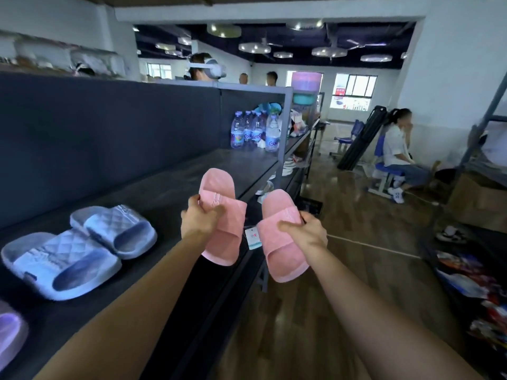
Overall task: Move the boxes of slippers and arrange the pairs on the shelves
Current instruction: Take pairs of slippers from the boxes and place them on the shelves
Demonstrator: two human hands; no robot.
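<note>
I hold a pair of pink slippers out in front of me. My left hand (199,216) grips the strap of the left pink slipper (222,237), which hangs over the front edge of the dark shelf (170,187). My right hand (304,233) grips the strap of the right pink slipper (282,256), which is off the shelf, above the wooden floor. A white tag (252,237) dangles between the two. A pair of light blue slippers (79,248) lies side by side on the shelf to the left. A purple slipper (11,335) shows at the lower left corner.
Several water bottles (253,131) stand at the shelf's far end by a metal post (284,138). Lower shelves hold white shoes (289,167). A person sits on a blue chair (395,160) at right. A cardboard box (480,201) and another rack with packets (472,278) stand at far right.
</note>
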